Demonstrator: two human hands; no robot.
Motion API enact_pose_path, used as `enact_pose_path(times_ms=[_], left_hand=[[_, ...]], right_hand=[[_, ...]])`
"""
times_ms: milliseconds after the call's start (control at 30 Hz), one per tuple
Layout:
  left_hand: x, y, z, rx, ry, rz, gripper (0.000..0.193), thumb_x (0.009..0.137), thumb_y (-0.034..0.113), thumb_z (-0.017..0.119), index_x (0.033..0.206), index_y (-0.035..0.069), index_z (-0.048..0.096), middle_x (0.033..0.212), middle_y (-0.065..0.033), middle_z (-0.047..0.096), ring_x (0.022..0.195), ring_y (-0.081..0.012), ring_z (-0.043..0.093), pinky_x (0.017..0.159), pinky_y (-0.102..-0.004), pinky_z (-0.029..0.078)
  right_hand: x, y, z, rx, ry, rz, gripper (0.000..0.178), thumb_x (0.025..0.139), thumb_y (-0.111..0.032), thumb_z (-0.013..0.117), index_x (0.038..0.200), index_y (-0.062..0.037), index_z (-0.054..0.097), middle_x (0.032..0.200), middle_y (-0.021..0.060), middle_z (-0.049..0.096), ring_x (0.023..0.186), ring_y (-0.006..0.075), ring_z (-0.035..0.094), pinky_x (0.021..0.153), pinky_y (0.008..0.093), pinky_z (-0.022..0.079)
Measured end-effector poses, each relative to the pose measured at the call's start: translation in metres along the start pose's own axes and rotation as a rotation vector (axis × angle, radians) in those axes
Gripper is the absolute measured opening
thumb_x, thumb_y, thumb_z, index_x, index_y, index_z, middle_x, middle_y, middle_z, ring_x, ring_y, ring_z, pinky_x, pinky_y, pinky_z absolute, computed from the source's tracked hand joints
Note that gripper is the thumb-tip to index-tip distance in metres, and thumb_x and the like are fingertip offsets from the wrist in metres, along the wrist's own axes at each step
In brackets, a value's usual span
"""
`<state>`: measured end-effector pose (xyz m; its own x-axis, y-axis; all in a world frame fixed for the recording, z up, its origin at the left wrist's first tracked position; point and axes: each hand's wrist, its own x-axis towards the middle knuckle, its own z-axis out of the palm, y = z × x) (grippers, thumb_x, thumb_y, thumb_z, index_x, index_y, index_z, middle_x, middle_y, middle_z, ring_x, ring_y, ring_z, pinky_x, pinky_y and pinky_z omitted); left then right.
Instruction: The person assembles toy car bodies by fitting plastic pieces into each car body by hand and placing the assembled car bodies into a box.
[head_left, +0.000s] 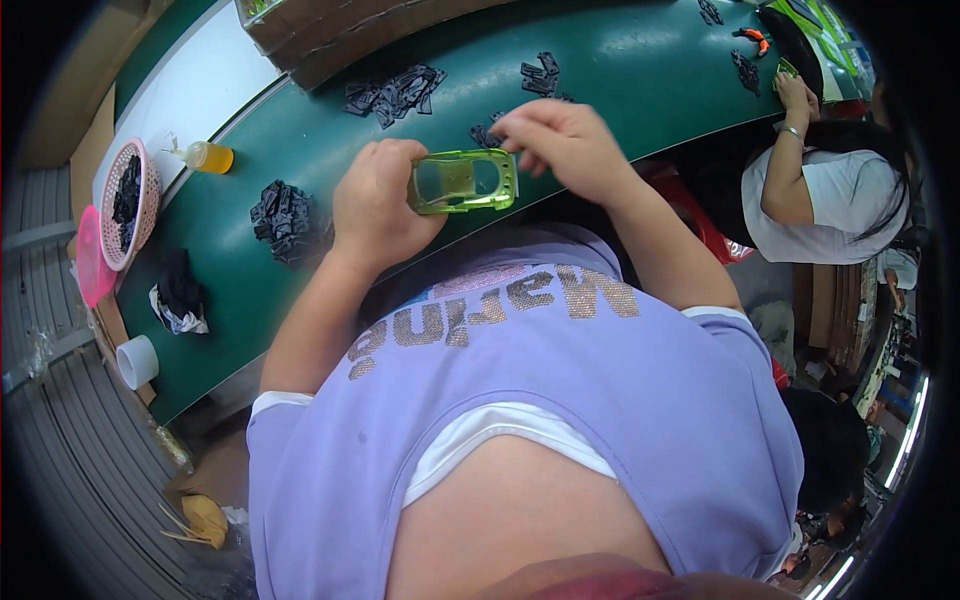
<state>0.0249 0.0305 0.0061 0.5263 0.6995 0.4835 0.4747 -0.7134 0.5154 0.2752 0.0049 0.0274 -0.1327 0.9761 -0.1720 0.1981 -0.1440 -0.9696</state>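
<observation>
A bright green toy car body [463,182] is held upside down over the near edge of the dark green conveyor belt [620,70]. My left hand [378,200] grips its left end. My right hand [560,142] pinches its right end from above, fingers curled; whether a small part sits between those fingers is hidden. Piles of small black plastic parts [395,92] lie on the belt just beyond my hands, with another black pile [283,220] to the left.
A pink basket [128,203] of black pieces, a small yellow bottle [208,156] and a white roll [137,361] stand at the left. Brown cardboard boxes [330,30] lie at the far side. A co-worker in white [830,200] works at the belt on the right.
</observation>
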Motion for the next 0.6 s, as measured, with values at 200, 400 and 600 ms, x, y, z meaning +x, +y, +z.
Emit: enact_pose_path(times_ms=[200,400,600], left_hand=[[-0.003,-0.002,-0.007,0.165,-0.097,-0.169,0.046,0.068,0.019,0.081,0.106,0.006,0.059,0.093,-0.0144,0.064,0.089,-0.0348,0.063,0.074,-0.0439,0.051],[-0.002,0.005,-0.009,0.208,-0.178,-0.249,0.057,0.067,0.029,0.087,0.11,0.005,0.059,0.1,-0.0152,0.065,0.094,-0.035,0.062,0.08,-0.0427,0.051],[-0.003,0.004,-0.012,0.224,-0.202,-0.241,0.06,0.066,0.026,0.088,0.114,0.004,0.058,0.106,-0.0136,0.063,0.101,-0.0337,0.06,0.087,-0.042,0.049]], right_hand=[[-0.008,0.051,-0.037,-0.871,0.445,-0.354,0.02,0.088,-0.013,0.067,0.103,-0.0013,0.072,0.091,0.0098,0.068,0.079,0.0227,0.066,0.073,0.0318,0.052],[0.002,0.039,-0.034,-0.685,0.541,-0.268,0.015,0.083,-0.014,0.07,0.092,-0.0024,0.072,0.086,0.0103,0.064,0.078,0.0225,0.066,0.074,0.0352,0.053],[-0.006,0.04,-0.045,-0.584,0.443,-0.269,0.019,0.081,-0.016,0.074,0.096,-0.0037,0.07,0.09,0.0107,0.064,0.068,0.0208,0.064,0.069,0.0333,0.053]])
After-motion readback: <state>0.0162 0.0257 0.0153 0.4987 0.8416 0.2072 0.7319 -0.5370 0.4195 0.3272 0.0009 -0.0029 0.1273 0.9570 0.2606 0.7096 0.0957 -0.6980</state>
